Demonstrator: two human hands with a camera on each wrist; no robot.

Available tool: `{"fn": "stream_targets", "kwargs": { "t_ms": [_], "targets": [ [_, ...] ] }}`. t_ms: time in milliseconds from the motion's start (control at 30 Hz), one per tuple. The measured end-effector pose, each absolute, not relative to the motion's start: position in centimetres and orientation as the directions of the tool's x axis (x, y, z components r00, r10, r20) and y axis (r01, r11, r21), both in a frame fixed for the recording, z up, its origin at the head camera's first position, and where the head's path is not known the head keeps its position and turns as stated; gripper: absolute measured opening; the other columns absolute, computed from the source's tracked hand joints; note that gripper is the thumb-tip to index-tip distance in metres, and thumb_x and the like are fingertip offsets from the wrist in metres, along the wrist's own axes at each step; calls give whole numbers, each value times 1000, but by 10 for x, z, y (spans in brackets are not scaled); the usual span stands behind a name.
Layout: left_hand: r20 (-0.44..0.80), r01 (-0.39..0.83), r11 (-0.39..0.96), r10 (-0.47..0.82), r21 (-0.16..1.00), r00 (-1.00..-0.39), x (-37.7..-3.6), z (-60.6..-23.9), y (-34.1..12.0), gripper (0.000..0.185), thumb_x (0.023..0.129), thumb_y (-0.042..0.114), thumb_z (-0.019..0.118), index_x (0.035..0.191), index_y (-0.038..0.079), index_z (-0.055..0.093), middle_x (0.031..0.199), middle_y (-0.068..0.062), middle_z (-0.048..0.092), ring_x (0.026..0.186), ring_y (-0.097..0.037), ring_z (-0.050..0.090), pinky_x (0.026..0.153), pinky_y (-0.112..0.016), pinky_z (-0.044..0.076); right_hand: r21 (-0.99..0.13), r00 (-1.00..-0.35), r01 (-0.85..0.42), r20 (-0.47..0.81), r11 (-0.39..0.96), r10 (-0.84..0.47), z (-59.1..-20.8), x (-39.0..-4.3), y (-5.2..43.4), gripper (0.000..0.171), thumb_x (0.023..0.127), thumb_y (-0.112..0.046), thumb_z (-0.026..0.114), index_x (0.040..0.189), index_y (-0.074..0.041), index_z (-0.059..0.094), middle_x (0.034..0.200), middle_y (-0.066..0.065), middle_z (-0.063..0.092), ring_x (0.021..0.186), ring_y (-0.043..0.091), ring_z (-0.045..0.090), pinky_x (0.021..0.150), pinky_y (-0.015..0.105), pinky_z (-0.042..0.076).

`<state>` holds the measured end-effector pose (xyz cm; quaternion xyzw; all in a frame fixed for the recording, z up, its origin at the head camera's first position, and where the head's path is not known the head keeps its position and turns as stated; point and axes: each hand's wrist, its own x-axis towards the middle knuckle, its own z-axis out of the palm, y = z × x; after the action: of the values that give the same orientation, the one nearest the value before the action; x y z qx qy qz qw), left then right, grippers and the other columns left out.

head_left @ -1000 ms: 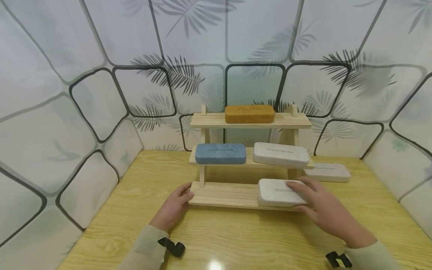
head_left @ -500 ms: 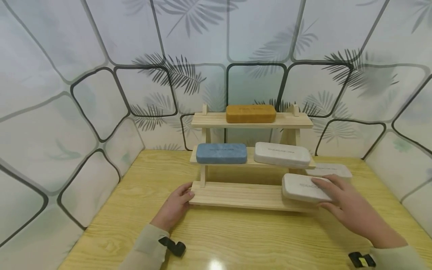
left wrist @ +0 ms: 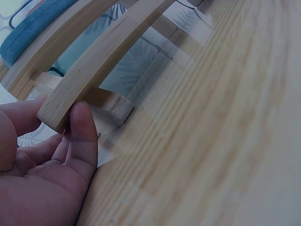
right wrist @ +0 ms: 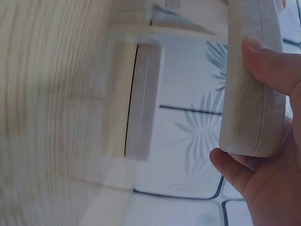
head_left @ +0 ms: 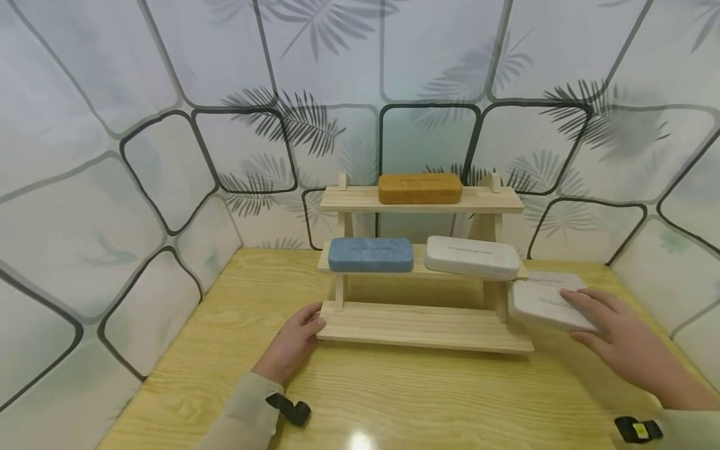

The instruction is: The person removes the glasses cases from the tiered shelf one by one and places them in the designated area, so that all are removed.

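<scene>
the left hand (head_left: 291, 344) pinches, low and left of centre in the head view; the right hand (head_left: 627, 347) grips at lower right.

Pale oblong case (head_left: 542, 304), aloft beside a three-tiered wooden stand (head_left: 422, 324)

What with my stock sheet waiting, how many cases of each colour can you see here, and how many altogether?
Orange: 1, the orange case on the top shelf
Blue: 1, the blue case on the middle shelf
White: 3, the held case in the right hand, the shelved white case, the tabletop white case
Total: 5
</scene>
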<state>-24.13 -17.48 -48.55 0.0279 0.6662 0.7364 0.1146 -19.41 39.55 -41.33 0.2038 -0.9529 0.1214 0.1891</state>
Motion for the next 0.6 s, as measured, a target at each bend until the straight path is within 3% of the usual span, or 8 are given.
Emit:
{"fn": "stream_targets", "kwargs": {
  "t_ms": [167,400,600],
  "targets": [
    [-106,-128,-92,214,987,-971,-241,-485,-175,55,107,15,53,156,1,31,147,-24,44,132,-37,46,100,-39,47,-148,-855,-417,397,897,-333,-413,-195,407,82,82,-14,84,154,-16,45,137,27,48,113,52,48,77,66,43],
    [-106,-124,-74,218,989,-970,-240,-485,-176,60,107,21,54,158,2,28,154,-24,38,140,-37,39,113,-47,33,-162,-832,-456,428,875,-354,-417,-198,426,82,80,-8,84,153,-13,47,136,23,48,116,49,45,82,63,38],
    [-111,-134,-91,222,987,-969,-241,-486,-176,59,107,20,53,158,2,28,154,-24,38,140,-38,38,114,-49,32,-162,-830,-469,419,868,-369,-428,-201,444,83,77,-2,84,152,-11,48,134,22,48,114,50,45,84,65,35]
  ]
}}
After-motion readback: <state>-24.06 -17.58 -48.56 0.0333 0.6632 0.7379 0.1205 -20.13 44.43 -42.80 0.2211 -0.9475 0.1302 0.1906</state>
